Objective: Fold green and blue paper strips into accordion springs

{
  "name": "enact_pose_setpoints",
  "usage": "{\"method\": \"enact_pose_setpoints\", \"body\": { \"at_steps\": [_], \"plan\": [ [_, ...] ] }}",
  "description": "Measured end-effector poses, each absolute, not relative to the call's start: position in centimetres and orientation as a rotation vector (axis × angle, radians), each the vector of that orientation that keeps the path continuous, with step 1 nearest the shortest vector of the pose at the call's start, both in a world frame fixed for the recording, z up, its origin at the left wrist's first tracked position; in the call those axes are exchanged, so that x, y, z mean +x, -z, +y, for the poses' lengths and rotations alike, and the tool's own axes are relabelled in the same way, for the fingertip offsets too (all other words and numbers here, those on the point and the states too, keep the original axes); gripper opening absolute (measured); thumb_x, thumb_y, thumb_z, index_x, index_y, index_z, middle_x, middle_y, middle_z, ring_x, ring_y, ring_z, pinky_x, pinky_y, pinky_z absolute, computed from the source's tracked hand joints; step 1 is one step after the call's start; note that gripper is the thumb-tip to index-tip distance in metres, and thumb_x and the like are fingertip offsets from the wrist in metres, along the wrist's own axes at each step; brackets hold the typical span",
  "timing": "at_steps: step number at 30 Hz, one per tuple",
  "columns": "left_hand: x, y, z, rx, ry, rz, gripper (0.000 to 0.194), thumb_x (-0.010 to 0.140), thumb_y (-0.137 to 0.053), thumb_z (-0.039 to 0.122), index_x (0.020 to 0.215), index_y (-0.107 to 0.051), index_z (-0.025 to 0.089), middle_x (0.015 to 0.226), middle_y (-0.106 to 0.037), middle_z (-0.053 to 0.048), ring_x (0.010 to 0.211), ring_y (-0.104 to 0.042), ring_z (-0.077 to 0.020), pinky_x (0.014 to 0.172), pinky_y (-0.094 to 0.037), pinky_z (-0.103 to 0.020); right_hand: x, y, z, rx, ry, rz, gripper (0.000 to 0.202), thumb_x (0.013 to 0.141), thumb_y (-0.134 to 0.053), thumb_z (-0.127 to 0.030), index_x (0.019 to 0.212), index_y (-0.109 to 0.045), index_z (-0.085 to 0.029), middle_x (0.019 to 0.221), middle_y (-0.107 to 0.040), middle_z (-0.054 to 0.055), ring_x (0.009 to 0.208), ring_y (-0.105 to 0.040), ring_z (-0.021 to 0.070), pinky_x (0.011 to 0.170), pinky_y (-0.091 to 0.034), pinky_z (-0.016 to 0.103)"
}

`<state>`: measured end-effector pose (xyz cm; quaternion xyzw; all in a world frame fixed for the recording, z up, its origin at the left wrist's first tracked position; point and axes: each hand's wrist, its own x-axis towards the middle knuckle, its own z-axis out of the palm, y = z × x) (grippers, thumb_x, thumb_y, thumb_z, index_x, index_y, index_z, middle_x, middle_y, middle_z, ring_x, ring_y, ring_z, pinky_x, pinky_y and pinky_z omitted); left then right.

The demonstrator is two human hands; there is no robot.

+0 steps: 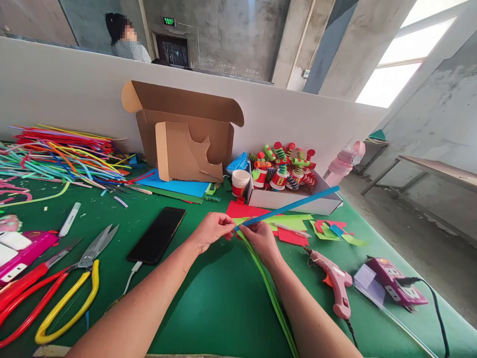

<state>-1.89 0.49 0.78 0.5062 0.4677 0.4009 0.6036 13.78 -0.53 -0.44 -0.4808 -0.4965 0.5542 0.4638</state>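
Observation:
Both hands meet over the middle of the green table. My left hand pinches the end where a blue paper strip and a light green paper strip come together. Close beside it, my right hand has its fingers closed around the same joined end. The blue strip reaches out to the upper right, while the green one hangs down toward me along my right forearm. Just behind the hands lie red paper and a pen on green sheets. How the strip ends are fastened is hidden by my fingers.
A pink glue gun and a purple power strip lie right. Left are a phone, scissors and pliers-like red handles. Behind stand a cardboard box, paper cups and a white box of spring crafts.

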Motion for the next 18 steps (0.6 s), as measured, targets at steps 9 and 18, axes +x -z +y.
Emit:
{"method": "enact_pose_setpoints", "body": {
  "at_steps": [9, 18],
  "plan": [
    [-2.23, -0.76, 0.62, 1.102, -0.881, 1.054, 0.031, 0.059, -0.083, 0.037, 0.068, -0.066, 0.013, 0.058, -0.064, -0.001, 0.051, -0.057, -0.0103, 0.056, -0.049, -0.025, 13.72, 0.09, -0.58, -1.245, -1.194, -1.329, 0.021, 0.064, -0.067, -0.038, 0.06, -0.061, -0.018, 0.059, -0.067, 0.002, 0.056, -0.061, 0.0174, 0.053, -0.047, 0.027],
    [-1.88, -0.84, 0.44, 1.09, -0.904, 1.049, 0.036, 0.053, -0.086, 0.038, 0.066, -0.063, 0.014, 0.056, -0.061, 0.001, 0.051, -0.056, -0.0106, 0.055, -0.048, -0.025, 13.44, 0.5, -0.71, -1.251, -1.099, -1.333, 0.019, 0.066, -0.066, -0.037, 0.061, -0.059, -0.019, 0.064, -0.067, 0.003, 0.063, -0.063, 0.0198, 0.061, -0.05, 0.03]
  ]
}}
